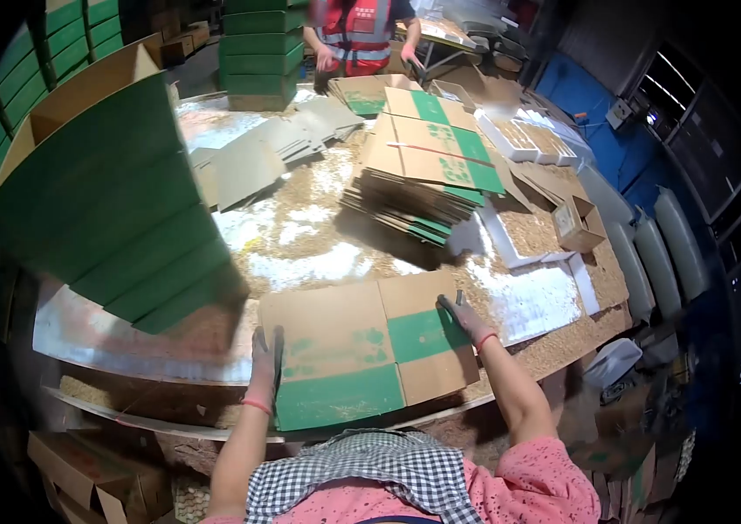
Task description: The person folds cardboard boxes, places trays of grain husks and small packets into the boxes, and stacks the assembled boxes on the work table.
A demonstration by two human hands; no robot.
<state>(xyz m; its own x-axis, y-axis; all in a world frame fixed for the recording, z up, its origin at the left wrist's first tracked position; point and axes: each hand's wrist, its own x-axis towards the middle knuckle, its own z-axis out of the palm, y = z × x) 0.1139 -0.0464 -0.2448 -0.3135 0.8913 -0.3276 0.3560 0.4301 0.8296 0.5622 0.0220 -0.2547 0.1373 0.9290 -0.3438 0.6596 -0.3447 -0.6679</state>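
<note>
A flattened brown cardboard box with a green band [335,345] lies before me at the table's near edge. My left hand [266,362], in a grey-tipped glove, grips its left side. On its upper right edge is my right hand [466,316], also gloved, holding that side. Beyond it rises a stack of flattened green-and-brown boxes [427,144], with a thin red-and-white stick [440,152] across the top. To the left of my left hand stands a tall stack of open green boxes [113,205].
Grey sheets [248,166] lie behind. White trays [523,144] and a small open box [578,224] are on the right of the sawdust-strewn table [292,249]. Across it stands a person in a red vest [355,35]. More green boxes [261,57] are stacked at the back.
</note>
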